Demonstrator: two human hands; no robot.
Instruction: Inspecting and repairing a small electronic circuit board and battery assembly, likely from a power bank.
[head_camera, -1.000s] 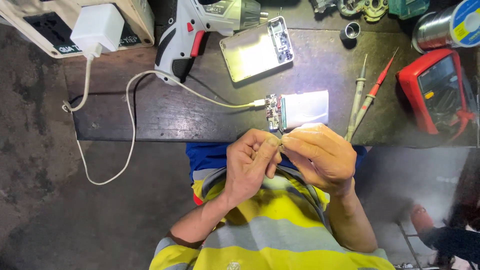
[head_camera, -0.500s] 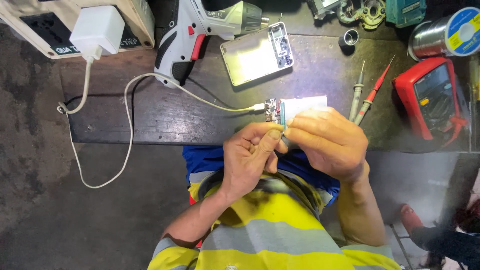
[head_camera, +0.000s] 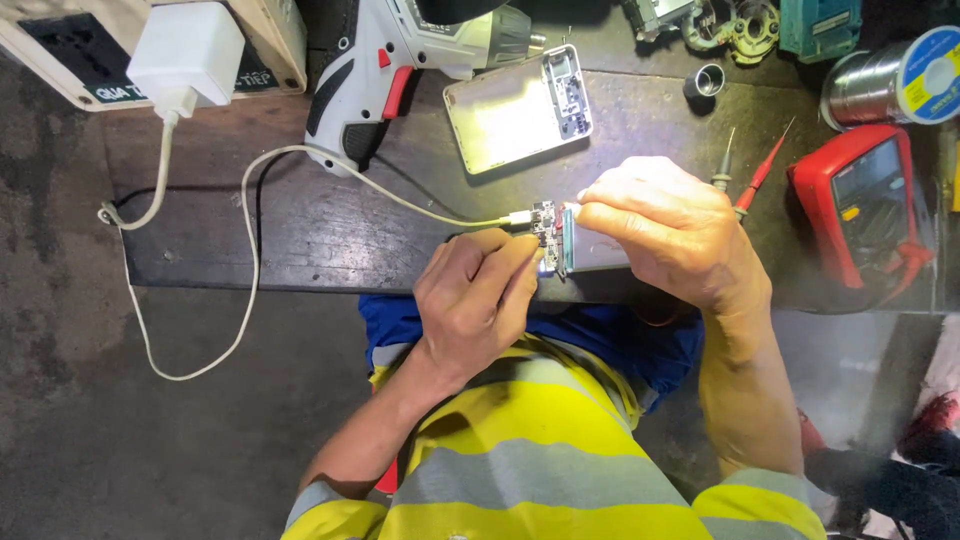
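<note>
Pinching a small circuit board (head_camera: 545, 225) between them, both hands work just above the near edge of the table (head_camera: 300, 230). The board is dark, crowded with tiny parts, and sits at the left end of a flat, pale silvery battery pack (head_camera: 600, 250), to which it seems joined. A white cable (head_camera: 250, 200) plugs into the board's left side. The right hand (head_camera: 675, 230) lies over the pack, its fingers closed on the pack's upper edge near the board. The left hand (head_camera: 480, 295) comes up from below, its fingers narrowed around the board's lower edge; one small point of light shows there.

The table is a dark, worn wooden top, scuffed and dusty, with a grey concrete floor (head_camera: 100, 400) below it. The person wears a yellow and grey striped shirt (head_camera: 530, 470).

Counted on the table: one white and grey cordless screwdriver (head_camera: 400, 60), one open silver metal case (head_camera: 515, 110) with a strip of parts at its right end, one red multimeter (head_camera: 865, 205), two probes (head_camera: 760, 170), one red and one dark, one spool of solder wire (head_camera: 890, 85), and one small metal ring (head_camera: 703, 80). One white charger plug (head_camera: 190, 55) sits in a cream power strip (head_camera: 60, 50) at the far left, feeding the cable.
</note>
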